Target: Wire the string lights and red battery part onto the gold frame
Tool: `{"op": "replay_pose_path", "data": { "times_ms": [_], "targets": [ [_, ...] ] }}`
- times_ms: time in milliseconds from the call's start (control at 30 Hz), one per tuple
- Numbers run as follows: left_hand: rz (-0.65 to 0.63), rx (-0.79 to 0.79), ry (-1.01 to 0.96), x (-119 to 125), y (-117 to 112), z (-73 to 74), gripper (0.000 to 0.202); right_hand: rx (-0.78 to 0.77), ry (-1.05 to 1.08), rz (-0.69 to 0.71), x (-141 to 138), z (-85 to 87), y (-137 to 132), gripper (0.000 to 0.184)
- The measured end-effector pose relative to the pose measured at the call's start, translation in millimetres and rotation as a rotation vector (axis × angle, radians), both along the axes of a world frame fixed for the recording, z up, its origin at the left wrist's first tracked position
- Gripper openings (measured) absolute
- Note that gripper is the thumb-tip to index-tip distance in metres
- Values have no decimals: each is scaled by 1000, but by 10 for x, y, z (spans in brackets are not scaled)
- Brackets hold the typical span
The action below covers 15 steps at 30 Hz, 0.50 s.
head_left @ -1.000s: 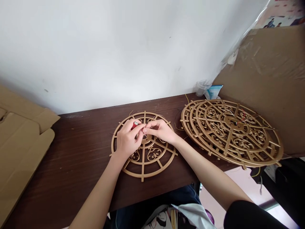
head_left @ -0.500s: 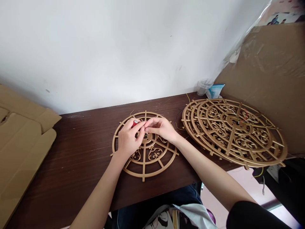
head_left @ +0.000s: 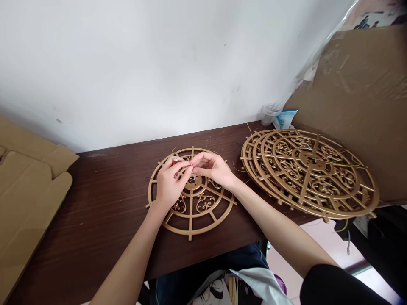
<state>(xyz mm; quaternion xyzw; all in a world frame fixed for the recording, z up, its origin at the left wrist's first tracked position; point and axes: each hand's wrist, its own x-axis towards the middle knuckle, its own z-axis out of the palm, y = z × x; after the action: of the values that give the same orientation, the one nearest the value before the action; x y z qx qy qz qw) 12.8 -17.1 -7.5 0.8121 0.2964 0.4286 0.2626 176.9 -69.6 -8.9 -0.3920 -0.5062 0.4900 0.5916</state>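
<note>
A round gold openwork disc with scrollwork lies flat on the dark brown table. Over its centre, my left hand is closed, thumb and forefinger pinched together. A small red object with a silvery end is tucked in that hand; most of it is hidden, so its kind cannot be told. My right hand meets it fingertip to fingertip, pinching what looks like a thin wire. Pale wire ends hang near the disc's hub, partly covered by my fingers.
Several similar gold discs are stacked on the right, with yellow, red and white wires trailing over them. Behind them stand a clear plastic cup and a blue-and-white packet. Folded cardboard occupies the left side; a white wall rises behind.
Both hands stay together over the disc's hub, with small finger shifts at the pinch. The whole view has shifted slightly.
</note>
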Motion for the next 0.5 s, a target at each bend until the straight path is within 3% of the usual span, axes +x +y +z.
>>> {"op": "replay_pose_path", "data": {
  "times_ms": [133,333,500],
  "targets": [
    [-14,-147,-75,16,-7,31,11,-6,7,10,-3,-9,7,25],
    [-4,-244,-101,24,-46,113,7,-17,13,-2,-9,-6,8,29],
    [-6,-292,-156,18,-15,66,6,-26,24,-2,-13,-21,14,29]
  ]
}}
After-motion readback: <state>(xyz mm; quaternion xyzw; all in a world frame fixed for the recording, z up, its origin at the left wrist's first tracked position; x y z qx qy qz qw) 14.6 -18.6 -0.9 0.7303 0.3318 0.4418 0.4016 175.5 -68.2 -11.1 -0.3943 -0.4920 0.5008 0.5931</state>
